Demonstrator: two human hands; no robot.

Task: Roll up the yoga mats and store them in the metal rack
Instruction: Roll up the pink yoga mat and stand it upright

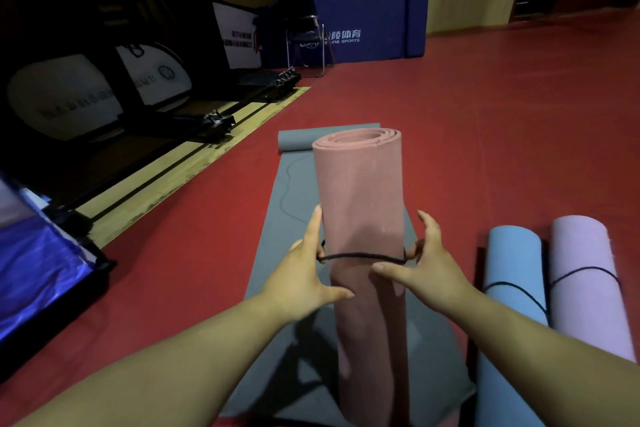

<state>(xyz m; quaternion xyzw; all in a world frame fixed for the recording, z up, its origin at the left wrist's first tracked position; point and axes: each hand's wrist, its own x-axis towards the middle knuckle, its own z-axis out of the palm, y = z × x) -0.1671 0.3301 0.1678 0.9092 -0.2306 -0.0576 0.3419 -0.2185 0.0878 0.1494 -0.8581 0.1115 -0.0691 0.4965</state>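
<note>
- Pink rolled yoga mat (363, 201) stands upright at centre, lower end on the grey mat (287, 236), open spiral end up.
- Black elastic band (360, 256) stretched across the roll's near face, approx. mid-height, running to a hand on each side.
- Left hand (301, 277) at the roll's left side: index finger (313, 225) straight up along the mat, thumb (336, 293) out toward the roll's front. Band's left end hooked at the fingers – the ones holding it mostly hidden behind the hand.
- Right hand (429, 270) at the roll's right side: index finger (429, 229) pointing up, thumb (384, 269) laid across the roll's front just below the band, other fingers curled at the band's right end.
- Grey mat lies flat on the red floor (485, 132), running near to far; far end partly rolled. Thin dark cord (284, 191) loose on it, left of the pink roll.
- Right side: blue rolled mat (512, 270) & lilac rolled mat (581, 253) lie side by side on the floor, touching, each w/ a dark cord round it.
- Far centre: blue padded barrier (367, 10) w/ white lettering; black folding chair (304, 35) in front of it.
- Left: wooden floor strip (194, 163), white banners (62, 94) in shadow behind it, shiny blue bag (34, 270) near left.
</note>
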